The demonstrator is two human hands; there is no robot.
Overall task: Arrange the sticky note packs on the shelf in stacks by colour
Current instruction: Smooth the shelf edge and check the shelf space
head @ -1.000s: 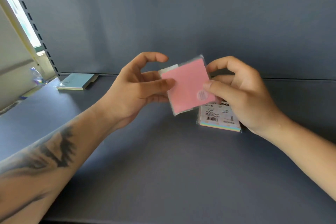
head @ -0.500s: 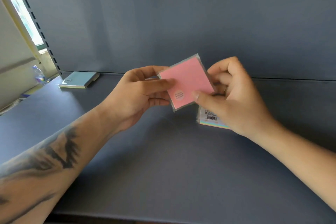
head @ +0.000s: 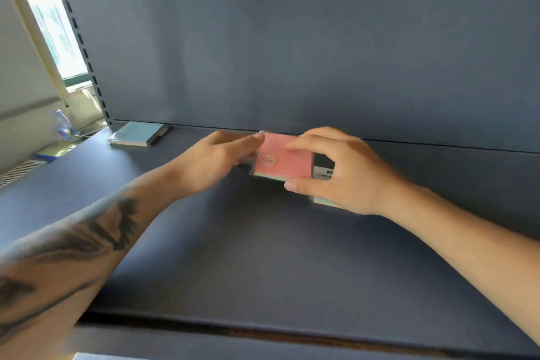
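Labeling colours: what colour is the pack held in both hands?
Pink pack; head view.

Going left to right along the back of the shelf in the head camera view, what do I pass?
Plastic bottle beyond the shelf's left end → pale blue pack by the back wall → left hand → pink pack, held by both hands → right hand.

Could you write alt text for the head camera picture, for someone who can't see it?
Two hands, left hand and right hand, hold a pink sticky note pack low over a dark grey shelf. A pale blue pack lies far left.
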